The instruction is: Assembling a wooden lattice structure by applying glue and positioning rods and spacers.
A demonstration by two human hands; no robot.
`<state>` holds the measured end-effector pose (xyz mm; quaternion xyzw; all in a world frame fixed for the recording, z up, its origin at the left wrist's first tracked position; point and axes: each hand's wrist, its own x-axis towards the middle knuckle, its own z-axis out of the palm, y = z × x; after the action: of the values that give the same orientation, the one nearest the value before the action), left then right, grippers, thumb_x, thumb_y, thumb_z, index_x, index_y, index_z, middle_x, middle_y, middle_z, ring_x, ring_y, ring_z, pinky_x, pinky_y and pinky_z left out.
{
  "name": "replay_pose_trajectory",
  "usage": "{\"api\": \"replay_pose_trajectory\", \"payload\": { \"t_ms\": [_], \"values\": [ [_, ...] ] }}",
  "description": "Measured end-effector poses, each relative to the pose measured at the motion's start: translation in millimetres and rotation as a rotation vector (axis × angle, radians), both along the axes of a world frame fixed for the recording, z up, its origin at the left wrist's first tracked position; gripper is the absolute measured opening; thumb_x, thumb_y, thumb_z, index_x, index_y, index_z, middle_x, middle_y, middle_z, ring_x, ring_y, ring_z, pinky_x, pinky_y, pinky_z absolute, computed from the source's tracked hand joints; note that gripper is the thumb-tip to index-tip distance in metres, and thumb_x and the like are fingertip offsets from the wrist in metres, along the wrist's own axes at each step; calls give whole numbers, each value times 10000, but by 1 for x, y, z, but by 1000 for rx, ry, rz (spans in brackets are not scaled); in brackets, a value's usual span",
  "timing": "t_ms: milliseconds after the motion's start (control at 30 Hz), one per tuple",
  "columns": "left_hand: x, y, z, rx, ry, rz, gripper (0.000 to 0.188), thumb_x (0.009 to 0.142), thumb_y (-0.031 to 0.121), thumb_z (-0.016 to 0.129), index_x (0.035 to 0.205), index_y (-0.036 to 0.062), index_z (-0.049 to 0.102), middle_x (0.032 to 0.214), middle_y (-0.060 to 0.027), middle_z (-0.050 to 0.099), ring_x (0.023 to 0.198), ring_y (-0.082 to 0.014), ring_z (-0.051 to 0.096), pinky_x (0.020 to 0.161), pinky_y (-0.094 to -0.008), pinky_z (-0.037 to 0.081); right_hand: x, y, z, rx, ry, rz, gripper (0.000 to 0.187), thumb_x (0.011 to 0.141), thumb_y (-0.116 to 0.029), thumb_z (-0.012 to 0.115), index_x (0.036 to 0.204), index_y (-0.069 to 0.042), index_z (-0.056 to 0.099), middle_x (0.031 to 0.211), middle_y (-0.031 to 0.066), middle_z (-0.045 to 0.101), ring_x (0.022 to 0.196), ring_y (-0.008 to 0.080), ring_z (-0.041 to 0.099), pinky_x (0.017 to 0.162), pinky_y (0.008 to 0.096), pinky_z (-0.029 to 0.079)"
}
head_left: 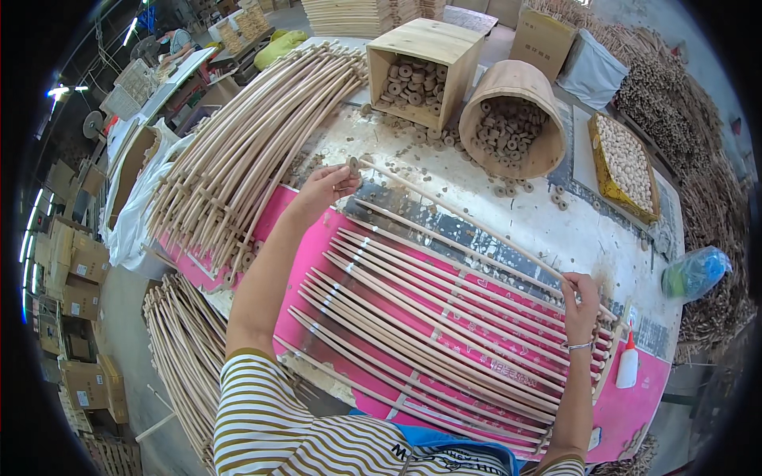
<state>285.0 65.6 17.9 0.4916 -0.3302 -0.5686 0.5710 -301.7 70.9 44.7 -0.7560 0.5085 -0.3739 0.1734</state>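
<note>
Pinched in the fingers of my left hand is a small round wooden disc with a hole in it. My right hand grips a long thin wooden stick near its right end. The stick slants up to the left, and its far tip comes close to the disc; I cannot tell whether they touch. Below it, a row of similar sticks lies side by side across a pink sheet, with thicker pieces at their right ends.
At the back stand a wooden box and a round wooden tub, both holding discs. A yellow tray holds pale beads. A glue bottle with a red tip stands right. Piled sticks fill the left side.
</note>
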Motion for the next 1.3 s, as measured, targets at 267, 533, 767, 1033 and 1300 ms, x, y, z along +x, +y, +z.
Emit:
{"api": "replay_pose_trajectory", "payload": {
  "t_ms": [267, 533, 767, 1033, 1300],
  "values": [
    [-10, 4, 13, 16, 42, -16, 240, 1057, 244, 665, 1164, 36, 723, 1048, -51, 751, 980, -141, 714, 919, -318, 597, 6, 4, 0, -48, 71, -10, 112, 942, -41, 699, 1048, -5, 706, 928, 104, 655, 867, 248, 641, 825, 362, 477],
    [-16, 11, 12, 44, 55, 5, 222, 1063, 253, 644, 1106, 42, 699, 1010, -47, 729, 949, -150, 698, 908, -327, 596, 5, 2, -2, -67, 73, 0, 102, 946, -35, 694, 1045, -13, 708, 933, 95, 649, 872, 247, 638, 833, 358, 473],
    [-15, 14, 13, 69, 32, -28, 284, 1078, 273, 608, 1181, 17, 678, 1025, -50, 704, 927, -160, 674, 887, -331, 593, 2, 3, -2, -54, 54, -11, 113, 935, -14, 696, 1048, -9, 706, 933, 93, 650, 876, 252, 637, 843, 359, 478],
    [-35, 13, 15, 128, -53, -9, 320, 1063, 326, 644, 1145, 21, 698, 978, -38, 701, 887, -129, 676, 819, -296, 602, 17, 6, 3, -186, 98, -25, 148, 880, 21, 720, 1020, -25, 710, 936, 100, 655, 913, 268, 631, 834, 384, 477],
    [-44, 7, 11, 149, -134, -17, 393, 1015, 425, 716, 1171, 66, 745, 939, 32, 683, 849, -68, 659, 762, -235, 562, 29, 2, 8, -303, 143, -12, 143, 867, 30, 725, 999, -16, 693, 958, 111, 659, 926, 291, 629, 868, 391, 452]
  ]
}}
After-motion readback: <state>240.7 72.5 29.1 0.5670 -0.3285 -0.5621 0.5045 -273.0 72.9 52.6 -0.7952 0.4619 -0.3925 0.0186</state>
